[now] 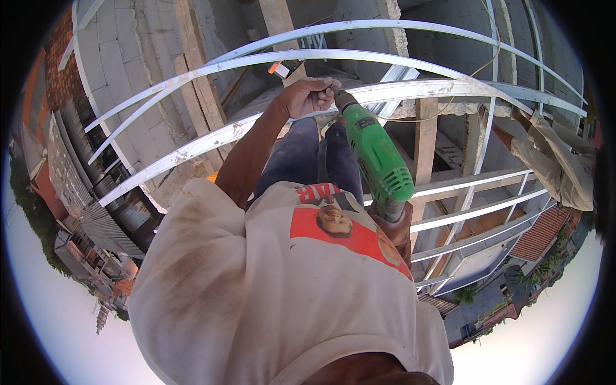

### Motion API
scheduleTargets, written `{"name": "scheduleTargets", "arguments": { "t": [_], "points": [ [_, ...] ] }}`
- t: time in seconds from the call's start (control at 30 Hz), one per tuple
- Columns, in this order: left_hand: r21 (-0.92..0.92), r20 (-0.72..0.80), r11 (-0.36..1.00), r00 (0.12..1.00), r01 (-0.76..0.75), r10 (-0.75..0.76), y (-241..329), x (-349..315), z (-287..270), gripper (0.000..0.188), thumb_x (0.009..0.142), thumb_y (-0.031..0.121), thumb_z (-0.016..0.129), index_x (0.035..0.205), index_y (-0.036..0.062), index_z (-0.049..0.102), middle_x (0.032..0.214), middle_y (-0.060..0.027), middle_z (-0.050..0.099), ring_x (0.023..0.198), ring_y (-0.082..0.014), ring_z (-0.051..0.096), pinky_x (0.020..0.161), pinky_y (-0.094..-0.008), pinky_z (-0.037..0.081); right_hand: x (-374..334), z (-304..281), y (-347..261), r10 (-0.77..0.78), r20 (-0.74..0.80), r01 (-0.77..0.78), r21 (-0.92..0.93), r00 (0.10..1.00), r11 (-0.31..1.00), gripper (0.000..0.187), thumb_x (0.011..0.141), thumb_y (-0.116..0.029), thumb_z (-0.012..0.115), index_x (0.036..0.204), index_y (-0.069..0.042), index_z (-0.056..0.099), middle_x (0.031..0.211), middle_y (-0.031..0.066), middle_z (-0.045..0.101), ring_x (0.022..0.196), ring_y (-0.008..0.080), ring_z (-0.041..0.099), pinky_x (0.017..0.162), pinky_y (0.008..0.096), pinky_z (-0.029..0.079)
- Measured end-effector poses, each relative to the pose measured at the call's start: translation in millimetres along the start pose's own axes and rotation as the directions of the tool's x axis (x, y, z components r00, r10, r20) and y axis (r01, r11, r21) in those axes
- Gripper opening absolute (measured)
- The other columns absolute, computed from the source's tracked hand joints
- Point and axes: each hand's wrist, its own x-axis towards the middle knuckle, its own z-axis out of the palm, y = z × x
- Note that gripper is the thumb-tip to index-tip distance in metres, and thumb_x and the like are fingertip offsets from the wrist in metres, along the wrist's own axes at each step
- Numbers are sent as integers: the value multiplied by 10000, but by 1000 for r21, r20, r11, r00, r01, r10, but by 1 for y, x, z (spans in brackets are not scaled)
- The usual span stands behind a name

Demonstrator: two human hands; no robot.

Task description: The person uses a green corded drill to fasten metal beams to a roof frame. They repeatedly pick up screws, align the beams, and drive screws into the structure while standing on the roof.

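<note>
A green power drill (378, 151) slants across the middle of the view, its dark chuck (345, 101) pointing up and to the left. Around the drill's rear end is my right hand (398, 234), partly hidden by the tool and my shirt. My left hand (307, 96) is closed in a pinch right at the tip of the chuck. Whatever lies between those fingers is too small to name. Just beyond both hands runs a pale metal beam (410, 91), curved by the lens.
Thin metal rails (269, 59) cross over deep openings between grey block walls (119, 70). Wooden planks (192, 70) span below, and an orange-and-white object (279, 69) lies past my left hand. A yellowish cable (449, 102) loops at right. Another person's trousered legs (555, 151) are at far right.
</note>
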Motion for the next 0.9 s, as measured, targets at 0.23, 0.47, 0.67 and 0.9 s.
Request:
{"name": "scheduleTargets", "arguments": {
  "t": [0.23, 0.47, 0.67, 0.9],
  "points": [
    [-40, 19, 999, 1000, -20, 21, -17, 15, -10, 277, 1080, 238, 681, 1223, 2, 673, 842, 40, 592, 709, -51, 470, 723, -237, 451, 9, -8, 11, 14, 67, -20, 81, 998, 997, 311, 771, -31, 792, 1069, 6, 711, 878, 58, 742, 742, 127, 672, 654, 309, 528],
    [-128, -67, 990, 996, -62, 54, -33, 25, -4, 287, 1087, 268, 692, 1163, -8, 673, 820, 25, 596, 662, -49, 440, 660, -264, 420, 19, -10, 0, 106, 95, -132, 325, 990, 936, 433, 805, -30, 830, 1218, 19, 709, 988, 77, 763, 753, 110, 661, 651, 280, 520],
    [-275, -258, 955, 965, -111, 38, -65, 46, 14, 305, 1099, 345, 674, 1147, 44, 683, 787, 58, 514, 663, -48, 412, 658, -279, 421, 35, 4, -2, 98, -4, -88, 392, 995, 916, 592, 843, -82, 890, 1373, 22, 650, 1160, 118, 784, 802, 94, 676, 661, 252, 553],
    [-347, -201, 936, 980, -59, -12, -88, 99, -2, 353, 1085, 379, 691, 1216, 52, 696, 789, 59, 484, 655, -68, 407, 679, -308, 428, 43, 3, 16, 101, -170, -87, 86, 980, 992, 399, 832, 35, 781, 1214, 31, 666, 1031, 110, 780, 831, 137, 727, 640, 280, 581]
  ]
}}
